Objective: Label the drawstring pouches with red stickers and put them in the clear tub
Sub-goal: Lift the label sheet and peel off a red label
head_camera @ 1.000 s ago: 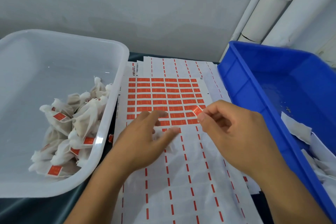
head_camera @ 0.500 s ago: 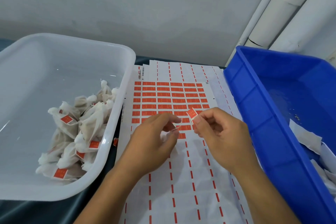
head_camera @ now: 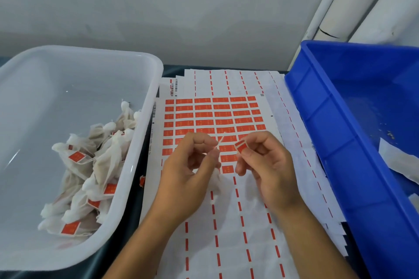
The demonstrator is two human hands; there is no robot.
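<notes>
My right hand (head_camera: pixel 265 165) pinches a peeled red sticker (head_camera: pixel 240 146) between thumb and forefinger, above the sticker sheet (head_camera: pixel 210 118). My left hand (head_camera: pixel 188 172) pinches the thin drawstring (head_camera: pixel 221 140) of a white pouch (head_camera: pixel 215 179); most of the pouch is hidden under the palm. The string's end points up toward the sticker, a short gap apart. The clear tub (head_camera: pixel 136 165) on the left holds several white pouches (head_camera: pixel 97 165) with red stickers on them.
A blue crate (head_camera: pixel 340 142) stands close on the right with white pouches in its near corner. Used backing sheets (head_camera: pixel 238 244) with red dashes cover the dark table between tub and crate. A grey wall runs behind.
My left hand rose from flat on the sheet and pinched the pouch's string. My right hand carried the sticker slightly toward it. The view shifted down a little.
</notes>
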